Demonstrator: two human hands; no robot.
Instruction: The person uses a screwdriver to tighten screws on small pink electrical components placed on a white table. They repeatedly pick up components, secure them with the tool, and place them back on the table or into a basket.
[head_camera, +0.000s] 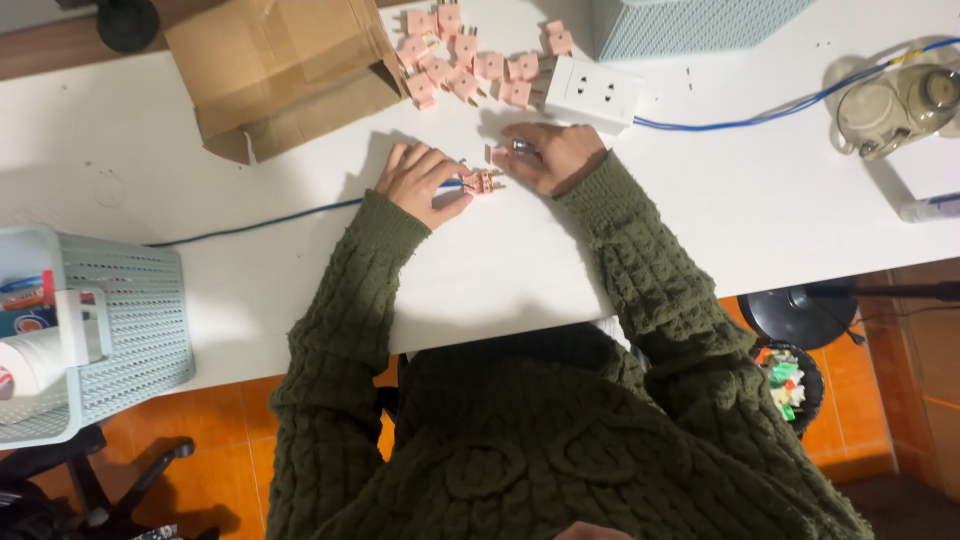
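Note:
My left hand (418, 181) and my right hand (548, 155) rest on the white table (700, 210), both in dark green knitted sleeves. Between them lies a small pink plug adapter (484, 181) with metal prongs. My left fingers pinch the end of a blue cable (260, 223) right at the adapter. My right hand curls beside the adapter's other end, fingertips touching or nearly touching it. A pile of several pink adapters (465, 58) lies farther back on the table.
A white power strip (592, 92) with a blue cord (780, 108) sits behind my right hand. A cardboard box (280, 70) lies at the back left, a pale mesh basket (110, 320) at left, another basket (690, 25) behind, a glass teapot (895, 105) at right.

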